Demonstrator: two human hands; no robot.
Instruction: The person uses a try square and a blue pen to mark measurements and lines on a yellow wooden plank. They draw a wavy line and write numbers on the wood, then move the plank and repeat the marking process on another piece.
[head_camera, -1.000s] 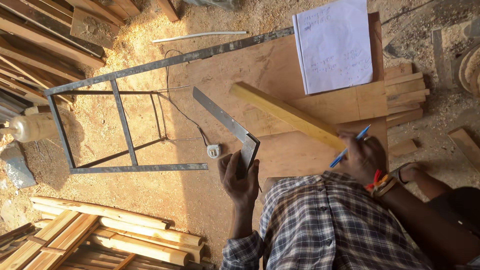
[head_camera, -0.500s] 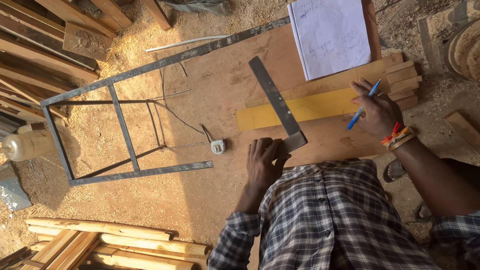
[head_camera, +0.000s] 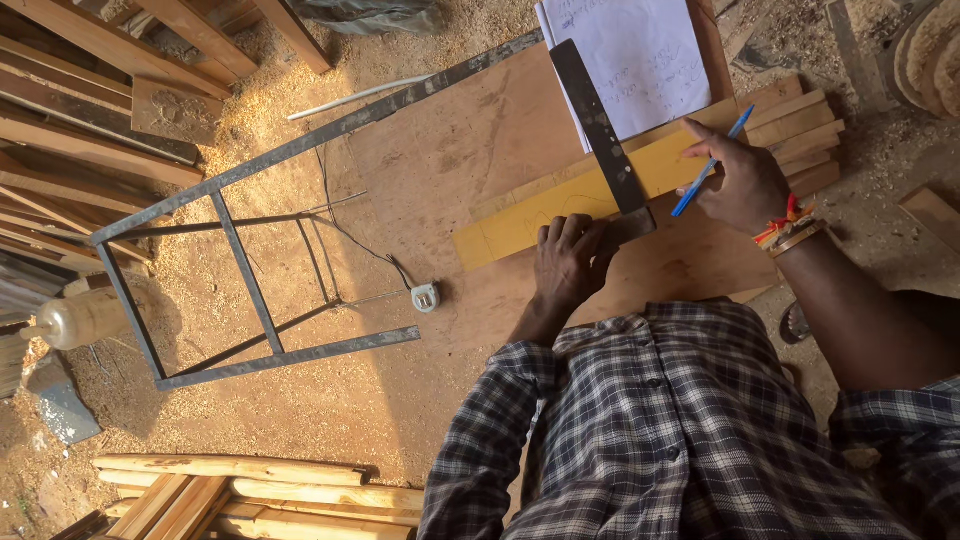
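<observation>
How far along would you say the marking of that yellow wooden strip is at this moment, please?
Done: the yellow strip lies on the plywood board, with faint curved pencil outlines near its left end. In hand: the left hand presses the metal square across the strip, and the right hand holds a blue pen at the strip's edge beside the blade. Left: no line shows along the blade yet.

A brown plywood board (head_camera: 470, 150) serves as the work surface, resting on a dark metal frame (head_camera: 250, 290) that stands on the sawdust-covered floor (head_camera: 300, 400). On the board lies a long yellow wooden strip (head_camera: 540, 210), with a steel try square (head_camera: 600, 130) laid across it. A sheet of white paper (head_camera: 640, 55) lies at the far edge, a stack of short wooden slats (head_camera: 800, 130) lies beside the strip, and a small white plug (head_camera: 425, 297) with its thin cable sits near the board's edge.
</observation>
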